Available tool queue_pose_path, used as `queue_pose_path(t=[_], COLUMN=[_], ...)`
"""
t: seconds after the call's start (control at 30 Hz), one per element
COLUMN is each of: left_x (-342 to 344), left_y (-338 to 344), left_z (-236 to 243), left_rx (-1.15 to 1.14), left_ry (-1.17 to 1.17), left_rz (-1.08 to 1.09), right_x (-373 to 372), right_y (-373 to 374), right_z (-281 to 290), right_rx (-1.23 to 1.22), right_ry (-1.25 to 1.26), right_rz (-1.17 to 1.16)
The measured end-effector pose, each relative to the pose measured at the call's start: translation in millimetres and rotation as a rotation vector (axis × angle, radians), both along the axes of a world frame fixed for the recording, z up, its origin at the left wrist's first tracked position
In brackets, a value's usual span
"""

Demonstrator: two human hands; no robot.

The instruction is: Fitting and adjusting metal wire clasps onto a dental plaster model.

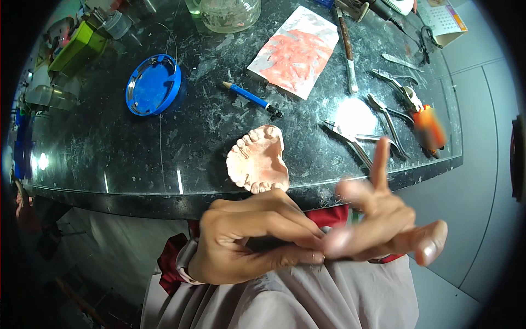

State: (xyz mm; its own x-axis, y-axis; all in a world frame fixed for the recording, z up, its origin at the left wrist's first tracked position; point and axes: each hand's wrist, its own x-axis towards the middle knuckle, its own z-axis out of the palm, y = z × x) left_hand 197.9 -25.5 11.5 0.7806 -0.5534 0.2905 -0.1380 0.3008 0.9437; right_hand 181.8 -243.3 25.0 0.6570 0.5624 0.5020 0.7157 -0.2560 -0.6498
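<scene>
Meeting tip to tip, the left hand (227,252) is pinching beside the blurred right hand (386,219), anything gripped being impossible to tell; the dental cast (260,159) is lying just beyond the left; this seemingly fine fingerwork is calling for a steady pinch next.

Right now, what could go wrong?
The dental cast sits near the table's front edge, close by the left hand; a knock might tip it off. The right hand's raised finger could catch the nearest pliers, whose handles point toward it.
</scene>
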Motion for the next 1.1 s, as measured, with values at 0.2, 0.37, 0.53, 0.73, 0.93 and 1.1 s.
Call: queue_pose_path(t=[0.2,0.37,0.53,0.73,0.93,1.1], left_x=[3.2,4.5,0.6,-1.8,-3.4,-0.7], left_y=[0.9,2.3,-0.6,-2.1,-4.1,-6.4], left_z=[6.0,5.2,5.9,6.0,-0.7,7.0], left_rx=[-0.015,-0.046,-0.097,-0.111,-0.143,-0.151], left_ry=[-0.159,-0.227,-0.214,-0.262,-0.265,-0.292], left_rz=[0.239,0.208,0.164,0.169,0.156,0.098], right_x=[-3.4,-3.1,16.4,20.1,-22.2,-18.7], right_y=[-33.1,-49.6,-96.3,-95.8,-60.1,-24.4], right_z=[-8.2,-8.9,-17.2,-21.9,-8.1,7.4], right_rx=[-0.559,-0.637,-0.821,-0.849,0.237,0.178], right_ry=[-0.001,-0.220,-0.172,-0.325,0.138,0.288], right_rz=[-0.787,-0.956,-0.984,-0.783,-0.397,0.153])
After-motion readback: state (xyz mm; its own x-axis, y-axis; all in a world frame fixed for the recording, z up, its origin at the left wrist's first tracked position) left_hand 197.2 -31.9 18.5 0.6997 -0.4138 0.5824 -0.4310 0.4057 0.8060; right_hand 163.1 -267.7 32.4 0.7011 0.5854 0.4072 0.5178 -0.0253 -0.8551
